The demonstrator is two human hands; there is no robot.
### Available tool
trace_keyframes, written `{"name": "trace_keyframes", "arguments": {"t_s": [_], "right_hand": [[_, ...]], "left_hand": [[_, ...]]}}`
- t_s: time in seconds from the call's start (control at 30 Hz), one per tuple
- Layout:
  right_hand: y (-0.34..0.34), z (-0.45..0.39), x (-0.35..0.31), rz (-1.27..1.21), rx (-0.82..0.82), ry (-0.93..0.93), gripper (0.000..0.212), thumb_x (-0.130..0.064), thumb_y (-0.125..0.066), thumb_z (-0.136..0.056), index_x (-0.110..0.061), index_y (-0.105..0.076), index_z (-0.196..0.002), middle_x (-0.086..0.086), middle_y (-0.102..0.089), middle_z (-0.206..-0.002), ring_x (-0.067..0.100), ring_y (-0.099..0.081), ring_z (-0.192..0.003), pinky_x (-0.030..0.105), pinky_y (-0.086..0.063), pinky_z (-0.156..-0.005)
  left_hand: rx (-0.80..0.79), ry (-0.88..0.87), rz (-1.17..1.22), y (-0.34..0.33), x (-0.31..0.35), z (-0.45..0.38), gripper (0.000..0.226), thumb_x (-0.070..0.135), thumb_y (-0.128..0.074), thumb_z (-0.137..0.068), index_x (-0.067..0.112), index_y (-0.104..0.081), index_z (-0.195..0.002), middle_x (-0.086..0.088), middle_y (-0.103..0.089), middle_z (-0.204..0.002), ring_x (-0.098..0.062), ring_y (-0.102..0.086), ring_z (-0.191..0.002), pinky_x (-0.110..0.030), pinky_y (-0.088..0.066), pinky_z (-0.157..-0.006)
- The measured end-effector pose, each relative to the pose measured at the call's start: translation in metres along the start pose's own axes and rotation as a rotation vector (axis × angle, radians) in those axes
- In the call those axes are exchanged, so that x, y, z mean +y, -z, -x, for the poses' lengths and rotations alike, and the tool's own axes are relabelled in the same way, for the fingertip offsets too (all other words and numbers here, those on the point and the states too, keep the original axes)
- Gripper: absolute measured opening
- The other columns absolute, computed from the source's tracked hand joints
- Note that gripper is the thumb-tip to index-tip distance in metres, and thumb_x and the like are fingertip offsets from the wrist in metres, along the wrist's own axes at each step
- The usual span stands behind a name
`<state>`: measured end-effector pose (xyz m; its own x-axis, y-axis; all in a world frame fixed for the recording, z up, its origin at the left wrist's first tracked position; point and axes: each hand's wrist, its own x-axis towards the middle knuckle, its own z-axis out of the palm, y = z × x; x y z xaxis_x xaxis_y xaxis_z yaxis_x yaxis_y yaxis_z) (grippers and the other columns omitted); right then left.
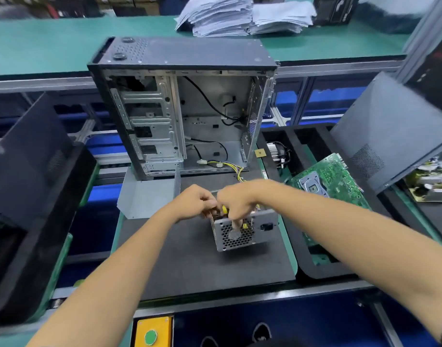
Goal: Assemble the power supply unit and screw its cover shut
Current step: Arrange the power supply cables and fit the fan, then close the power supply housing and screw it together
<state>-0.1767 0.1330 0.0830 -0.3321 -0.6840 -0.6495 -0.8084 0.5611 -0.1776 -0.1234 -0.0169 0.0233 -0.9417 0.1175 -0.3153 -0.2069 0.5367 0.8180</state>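
Both hands meet over the power supply unit on the dark mat: the left hand curls at its open top, the right hand pinches something among the yellow wires. Assembly is seemingly mid-way; the wires probably need tucking before the grey cover, beyond, goes on.

I count one power supply, one open case, one motherboard, two paper stacks, two hands.
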Motion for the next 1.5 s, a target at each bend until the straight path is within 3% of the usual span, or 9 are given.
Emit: {"name": "trace_keyframes", "arguments": {"t_s": [0.43,0.57,0.73,0.87,0.93,1.03,1.17,1.27,1.5], "right_hand": [[0.063,-0.025,0.063,-0.187,0.158,-0.035,0.031,-0.017,-0.061,-0.089,-0.009,-0.048,-0.062,0.006,-0.043,-0.058,0.023,-0.039,-0.057,0.029,-0.036,-0.058],[0.065,-0.03,0.078,-0.19,0.285,-0.025,0.015,-0.022,-0.064,-0.089,-0.008,-0.069,-0.089,0.0,-0.052,-0.066,0.014,-0.043,-0.062,0.028,-0.036,-0.067],[0.066,-0.035,0.078,-0.142,0.302,0.023,0.019,-0.02,-0.063,-0.087,-0.004,-0.071,-0.094,0.012,-0.067,-0.088,0.027,-0.055,-0.074,0.03,-0.041,-0.066],[0.075,-0.037,0.08,-0.218,0.249,0.01,0.031,-0.018,-0.066,-0.088,-0.032,-0.058,-0.061,-0.016,-0.056,-0.062,0.01,-0.05,-0.061,0.031,-0.043,-0.067],[0.078,-0.035,0.078,-0.244,0.21,-0.015,0.005,-0.021,-0.067,-0.088,-0.025,-0.07,-0.087,-0.007,-0.069,-0.09,0.02,-0.062,-0.082,0.037,-0.051,-0.08],[0.08,-0.032,0.075,-0.241,0.202,-0.056,0.028,-0.023,-0.069,-0.087,-0.015,-0.067,-0.113,0.005,-0.066,-0.112,0.027,-0.063,-0.099,0.043,-0.051,-0.09],[0.087,-0.03,0.071,-0.297,0.592,-0.031,0.016,-0.013,-0.06,-0.086,-0.013,-0.071,-0.097,-0.002,-0.069,-0.096,0.014,-0.061,-0.085,0.032,-0.051,-0.08],[0.107,-0.022,0.061,-0.762,0.986,-0.002,0.015,-0.003,-0.055,-0.081,-0.011,-0.066,-0.075,-0.002,-0.062,-0.068,0.015,-0.059,-0.062,0.034,-0.049,-0.06],[0.115,-0.007,0.044,-0.861,1.357,0.064,0.037,-0.018,-0.058,-0.086,0.004,-0.044,-0.061,0.009,-0.037,-0.052,0.021,-0.038,-0.052,0.033,-0.034,-0.051]], "left_hand": [[0.241,0.263,0.588,0.015,0.011,-0.025,0.029,0.008,-0.045,-0.098,0.009,-0.068,-0.081,0.0,-0.071,-0.069,-0.006,-0.065,-0.057,-0.018,-0.053,-0.055],[0.352,0.316,0.581,0.01,0.017,-0.036,0.021,0.007,-0.052,-0.092,0.008,-0.069,-0.08,-0.002,-0.071,-0.068,-0.006,-0.059,-0.049,-0.018,-0.049,-0.047],[0.215,0.373,0.524,0.016,0.014,-0.042,0.034,-0.009,-0.044,-0.084,0.008,-0.067,-0.066,-0.006,-0.068,-0.066,-0.009,-0.06,-0.052,-0.021,-0.053,-0.051],[0.077,0.354,0.503,0.038,0.012,-0.047,0.028,-0.005,-0.046,-0.089,0.004,-0.067,-0.073,-0.007,-0.068,-0.065,-0.01,-0.061,-0.052,-0.018,-0.051,-0.05],[0.12,0.336,0.489,0.046,0.015,-0.053,0.026,-0.005,-0.047,-0.09,0.003,-0.067,-0.073,-0.007,-0.068,-0.064,-0.011,-0.062,-0.052,-0.018,-0.053,-0.051],[0.2,0.294,0.444,0.049,0.017,-0.06,0.021,-0.009,-0.046,-0.085,-0.006,-0.064,-0.074,-0.013,-0.061,-0.065,-0.017,-0.055,-0.054,-0.022,-0.048,-0.053],[0.377,0.127,0.472,0.055,0.018,-0.065,0.015,-0.004,-0.057,-0.09,0.001,-0.07,-0.086,-0.009,-0.062,-0.068,-0.014,-0.055,-0.059,-0.023,-0.054,-0.069],[0.373,-0.005,0.575,0.058,0.023,-0.065,0.013,-0.002,-0.06,-0.091,0.008,-0.068,-0.093,-0.004,-0.068,-0.071,-0.014,-0.064,-0.066,-0.02,-0.054,-0.07],[0.429,-0.115,0.434,0.045,0.035,-0.061,0.013,0.004,-0.058,-0.093,0.009,-0.069,-0.088,-0.004,-0.068,-0.072,-0.009,-0.063,-0.062,-0.018,-0.05,-0.057]]}}
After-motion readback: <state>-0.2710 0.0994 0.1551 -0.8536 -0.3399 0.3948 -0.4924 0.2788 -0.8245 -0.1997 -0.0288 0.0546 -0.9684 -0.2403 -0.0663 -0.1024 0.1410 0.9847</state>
